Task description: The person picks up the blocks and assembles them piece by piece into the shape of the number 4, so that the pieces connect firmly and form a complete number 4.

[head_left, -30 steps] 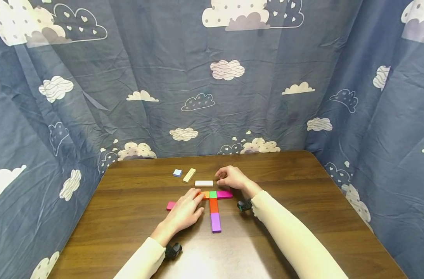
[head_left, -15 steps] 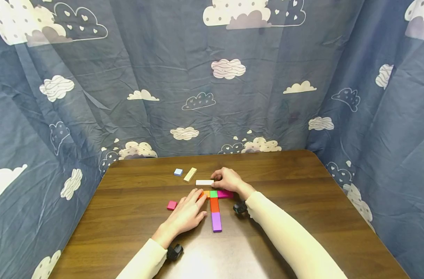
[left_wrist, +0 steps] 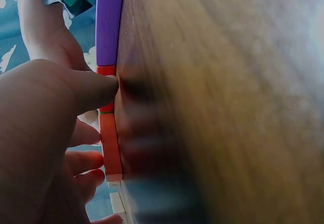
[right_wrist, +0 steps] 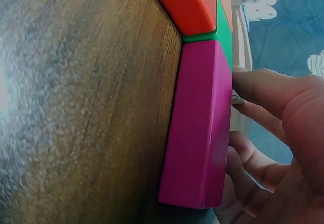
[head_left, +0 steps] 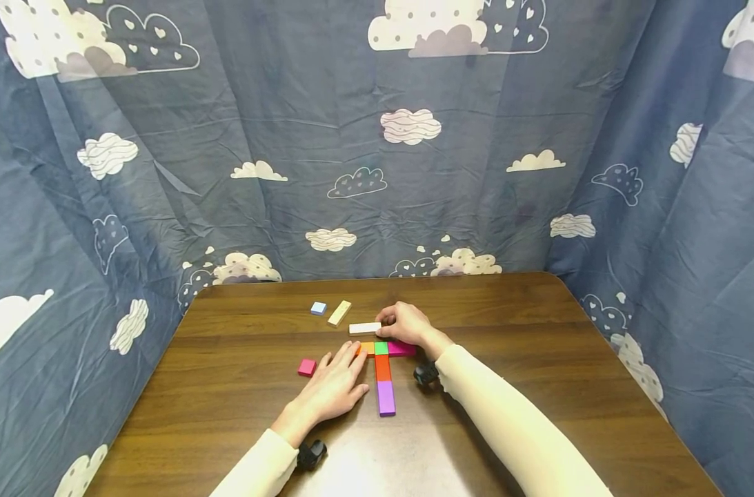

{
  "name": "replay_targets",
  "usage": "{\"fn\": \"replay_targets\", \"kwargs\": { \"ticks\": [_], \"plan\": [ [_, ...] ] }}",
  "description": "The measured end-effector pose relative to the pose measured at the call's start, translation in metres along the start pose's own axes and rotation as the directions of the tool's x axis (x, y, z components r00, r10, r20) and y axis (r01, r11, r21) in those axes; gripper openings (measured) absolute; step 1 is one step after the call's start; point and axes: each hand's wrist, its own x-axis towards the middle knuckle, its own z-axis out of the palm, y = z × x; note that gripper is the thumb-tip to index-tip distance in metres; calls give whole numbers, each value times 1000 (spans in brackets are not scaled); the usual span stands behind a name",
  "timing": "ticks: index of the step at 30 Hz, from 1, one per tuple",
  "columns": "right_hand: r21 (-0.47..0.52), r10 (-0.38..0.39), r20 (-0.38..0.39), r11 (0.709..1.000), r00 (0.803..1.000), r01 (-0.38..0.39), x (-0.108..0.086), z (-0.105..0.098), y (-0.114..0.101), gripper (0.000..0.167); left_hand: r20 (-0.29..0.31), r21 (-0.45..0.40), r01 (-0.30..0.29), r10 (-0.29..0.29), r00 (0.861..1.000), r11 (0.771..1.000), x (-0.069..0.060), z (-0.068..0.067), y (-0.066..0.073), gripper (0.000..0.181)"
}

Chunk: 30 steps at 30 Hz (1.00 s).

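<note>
Fingers spread and fairly straight, the left hand (head_left: 328,390) touches the left end of an orange block (head_left: 368,348). That block joins a green square (head_left: 381,348), with a magenta block (head_left: 401,349) on the square's right. Below the green square run a red block (head_left: 383,368) and a purple block (head_left: 385,399). Beyond this row, the right hand (head_left: 412,324) pinches the right end of a white block (head_left: 364,328) between thumb and finger. The right wrist view shows only a bit of the white block (right_wrist: 237,98) past the magenta block (right_wrist: 195,122).
A crimson square block (head_left: 307,367) lies left of the left hand. A pale yellow block (head_left: 339,313) and a light blue square (head_left: 318,308) lie farther back on the wooden table (head_left: 227,386). A cloud-patterned curtain (head_left: 290,138) hangs behind and at both sides.
The right hand has moved left and now pinches the white block's right end. The left hand has shifted slightly right, and more of the crimson block shows beside it.
</note>
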Motion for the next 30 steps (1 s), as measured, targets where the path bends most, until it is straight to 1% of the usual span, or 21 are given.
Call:
{"fn": "replay_targets", "kwargs": {
  "ticks": [4, 14, 18, 25, 30],
  "plan": [
    [-7, -6, -6, 1000, 1000, 6, 1, 1, 1, 26, 9, -15, 8, -8, 1000, 1000, 1, -1, 0, 70],
    [-1, -4, -6, 1000, 1000, 4, 0, -6, -1, 26, 13, -11, 6, -6, 1000, 1000, 7, -4, -1, 67],
    [-23, -28, 0, 999, 1000, 28, -1, -5, 0, 24, 14, -20, 9, -9, 1000, 1000, 6, -4, -1, 66],
    [-32, -63, -4, 997, 998, 63, 0, -2, 1, 24, 5, -32, 12, -12, 1000, 999, 4, 1, -3, 66],
    [-4, -71, -16, 997, 997, 71, 1, -3, 0, 24, 9, -43, 18, -17, 1000, 999, 3, 1, -2, 67]
  ]
}}
